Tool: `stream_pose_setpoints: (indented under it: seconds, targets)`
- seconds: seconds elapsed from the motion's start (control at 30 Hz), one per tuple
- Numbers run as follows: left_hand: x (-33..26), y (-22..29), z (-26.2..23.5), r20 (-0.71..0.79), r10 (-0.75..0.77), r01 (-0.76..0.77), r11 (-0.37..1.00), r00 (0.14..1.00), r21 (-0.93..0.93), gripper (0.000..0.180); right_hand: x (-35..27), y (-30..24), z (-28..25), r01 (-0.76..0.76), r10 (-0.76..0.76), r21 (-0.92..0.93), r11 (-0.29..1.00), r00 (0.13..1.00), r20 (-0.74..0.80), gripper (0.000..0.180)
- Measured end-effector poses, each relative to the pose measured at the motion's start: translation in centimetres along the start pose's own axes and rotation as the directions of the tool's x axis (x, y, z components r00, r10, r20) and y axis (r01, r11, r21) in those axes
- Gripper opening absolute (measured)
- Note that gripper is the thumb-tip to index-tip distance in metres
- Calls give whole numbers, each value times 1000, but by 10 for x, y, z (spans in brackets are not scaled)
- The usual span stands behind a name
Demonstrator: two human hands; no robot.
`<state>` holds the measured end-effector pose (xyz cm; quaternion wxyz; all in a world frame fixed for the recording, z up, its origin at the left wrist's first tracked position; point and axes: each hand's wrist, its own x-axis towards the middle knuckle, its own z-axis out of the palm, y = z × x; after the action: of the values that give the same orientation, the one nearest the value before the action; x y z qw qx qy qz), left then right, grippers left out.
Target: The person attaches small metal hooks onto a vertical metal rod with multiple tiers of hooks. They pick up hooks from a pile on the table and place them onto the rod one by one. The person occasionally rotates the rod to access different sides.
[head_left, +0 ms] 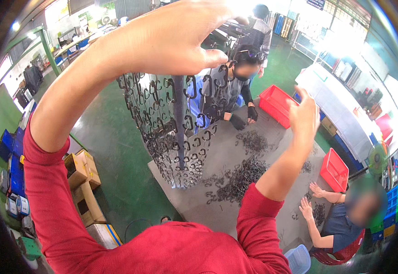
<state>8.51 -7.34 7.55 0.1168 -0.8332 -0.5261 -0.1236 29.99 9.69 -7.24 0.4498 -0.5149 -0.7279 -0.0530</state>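
My left hand [180, 36] is raised at the top of a hanging rack, its thumb apart from the stretched fingers. Beside the thumb hang dark C-shaped metal hooks [191, 87], linked in strings around a grey upright pole [178, 118]. Glare and the upper edge partly hide the fingertips, and I make out nothing held there. To the right, my right hand [305, 114] is lifted above the table with thumb and fingers apart, and nothing shows between them. Below it, a heap of loose dark hooks [244, 177] lies on the grey table [226, 219].
Across the table a person in dark gloves [238, 122] leans over a smaller pile. Another person's bare hands [306, 208] rest at the right edge. Two red bins [276, 107] stand on the table. Cardboard boxes [85, 201] sit on the floor at left.
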Motion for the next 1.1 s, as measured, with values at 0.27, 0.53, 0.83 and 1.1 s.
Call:
stream_pose_setpoints:
  seconds: [0.27, 0.53, 0.83, 1.1]
  targets:
    - [-6, 8, 0, -101, 158, -140, 977, 982, 160, 42, -14, -111, -17, -90, -262, 995, 45, 960, 99, 18]
    - [-14, -2, 6, -117, 259, -235, 954, 959, 187, 48, -17, -119, -8, -87, -134, 996, -9, 987, 86, 12]
    - [-7, 3, 8, -121, 311, -280, 934, 943, 220, 46, -20, -114, -12, 43, -33, 999, -29, 998, -44, 10]
    - [-3, 15, 3, -37, 349, -344, 934, 936, 99, 48, -21, -101, -16, 73, -18, 997, -25, 997, -74, 11]
